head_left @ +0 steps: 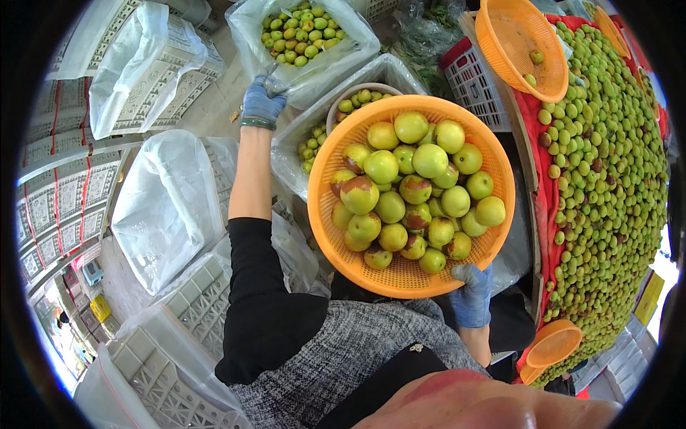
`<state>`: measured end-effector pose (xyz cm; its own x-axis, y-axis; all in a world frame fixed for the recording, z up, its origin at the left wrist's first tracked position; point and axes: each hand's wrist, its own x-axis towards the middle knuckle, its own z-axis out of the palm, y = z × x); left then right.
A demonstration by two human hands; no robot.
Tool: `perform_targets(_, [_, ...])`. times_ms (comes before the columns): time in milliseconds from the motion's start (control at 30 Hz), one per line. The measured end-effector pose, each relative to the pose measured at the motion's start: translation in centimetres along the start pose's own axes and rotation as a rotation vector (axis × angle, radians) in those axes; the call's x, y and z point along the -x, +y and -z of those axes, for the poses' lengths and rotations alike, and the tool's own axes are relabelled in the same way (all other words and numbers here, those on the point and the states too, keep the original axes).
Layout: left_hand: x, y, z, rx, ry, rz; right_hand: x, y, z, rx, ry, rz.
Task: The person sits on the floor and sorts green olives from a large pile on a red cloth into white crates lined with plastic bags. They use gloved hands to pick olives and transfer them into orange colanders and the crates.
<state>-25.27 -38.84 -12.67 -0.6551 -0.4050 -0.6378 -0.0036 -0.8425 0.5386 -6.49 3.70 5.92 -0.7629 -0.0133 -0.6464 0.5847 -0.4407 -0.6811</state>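
An orange plastic colander basket full of green jujubes, some with brown patches, is tilted towards me. My right hand, in a blue glove, grips its near rim with the thumb on top. Stretched forward, my blue-gloved left hand pinches the corner of a clear plastic liner in a crate with jujubes inside. Between that crate and the basket stands another lined crate. It holds loose jujubes and a greyish bowl of them, partly hidden by my basket.
On my right, a red-covered, wood-edged table carries a large heap of jujubes. One orange basket with two fruits overhangs its edge; a small orange scoop lies nearer. Lined crates and stacked cartons stand left.
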Motion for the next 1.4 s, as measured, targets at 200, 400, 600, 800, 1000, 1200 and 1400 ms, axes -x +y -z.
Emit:
perform_targets(200, [2.3,1.2,-1.6,-0.008,0.029,-0.031,-0.3,-0.3,0.2,0.079,0.033,-0.056])
perform_targets(400, [-0.3,-3.3,8.0,-0.251,0.197,0.030,-0.3,-0.8,-0.5,0.024,0.006,-0.053])
perform_targets(600, [-4.3,-3.1,8.8,-1.853,0.524,-0.372,0.0,-1.7,-0.4,0.010,0.007,-0.134])
perform_targets(800, [-6.5,-11.2,-5.9,-1.545,-0.335,-1.151,-0.6,-1.5,-0.4,-0.042,-0.007,-0.106])
perform_targets(1000, [-10.9,-15.6,-11.2,-1.857,0.028,-0.940,-0.6,-2.4,-0.4,-0.116,0.030,-0.078])
perform_targets(1200, [-14.0,-15.8,-13.0,-1.934,-0.077,-0.696,-0.3,-2.8,-0.1,-0.082,0.068,-0.065])
perform_targets(1400, [-16.5,-17.4,-13.8,-1.985,-0.148,-0.645,0.1,-2.7,0.4,-0.100,0.069,-0.059])
